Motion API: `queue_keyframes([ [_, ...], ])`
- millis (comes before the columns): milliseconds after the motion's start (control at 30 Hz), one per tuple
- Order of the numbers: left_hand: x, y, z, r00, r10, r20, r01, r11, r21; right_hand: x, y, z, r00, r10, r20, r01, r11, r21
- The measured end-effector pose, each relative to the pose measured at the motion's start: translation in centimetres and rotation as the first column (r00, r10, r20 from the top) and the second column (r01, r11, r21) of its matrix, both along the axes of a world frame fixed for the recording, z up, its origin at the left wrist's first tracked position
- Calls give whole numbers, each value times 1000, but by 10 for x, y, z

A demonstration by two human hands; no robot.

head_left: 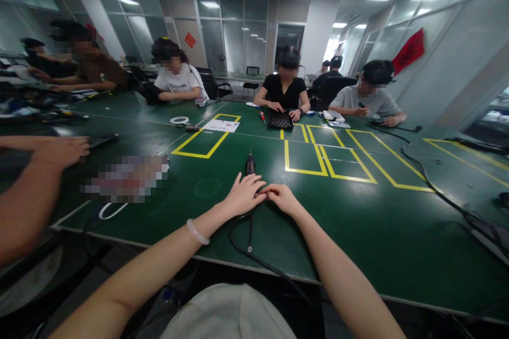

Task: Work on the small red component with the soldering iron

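A dark electric screwdriver [250, 165] lies on the green table in front of me, its thin bit pointing away. My left hand [243, 195] is laid over its body, with the fingers curved across it and partly spread. Close against it, my right hand [281, 199] has its fingers bent and pressed together at the left fingertips. What those right fingers pinch, if anything, is hidden. From beneath my hands a black cord [234, 241] loops toward the table's front edge.
Yellow tape rectangles [305, 171] mark the green table [222, 243]. A co-worker opposite handles a black tray [280, 120], beside a red screwdriver [262, 117]. A white sheet [221, 126] and tape roll [179, 121] lie ahead. Another person's arm [37, 180] reaches in at left; a black cable [421, 164] runs at right.
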State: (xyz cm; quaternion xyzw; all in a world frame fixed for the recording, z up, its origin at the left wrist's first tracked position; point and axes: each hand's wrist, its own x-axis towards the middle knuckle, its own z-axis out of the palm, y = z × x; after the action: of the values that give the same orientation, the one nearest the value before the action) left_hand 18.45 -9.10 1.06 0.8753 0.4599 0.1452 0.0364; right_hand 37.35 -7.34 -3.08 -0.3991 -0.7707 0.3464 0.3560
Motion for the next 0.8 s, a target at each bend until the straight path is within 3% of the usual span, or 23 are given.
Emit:
queue_keyframes([
  [167, 5, 1, -10, 994, 67, -88, -71, 997, -44, 0, 2, -4, 999, -40, 0, 40, 999, -6],
  [367, -20, 0, -4, 989, 99, -106, -102, 994, -26, 0, 0, -1, 999, -37, -32, 36, 998, -50],
  [567, -76, 11, -1, 971, 184, -150, -195, 979, -62, 1, -3, 3, 999, -42, -35, 39, 996, -79],
  [800, -170, 34, 5, 933, 226, -280, -267, 957, -117, 2, -1, 3, 998, -42, -41, 38, 996, -84],
])
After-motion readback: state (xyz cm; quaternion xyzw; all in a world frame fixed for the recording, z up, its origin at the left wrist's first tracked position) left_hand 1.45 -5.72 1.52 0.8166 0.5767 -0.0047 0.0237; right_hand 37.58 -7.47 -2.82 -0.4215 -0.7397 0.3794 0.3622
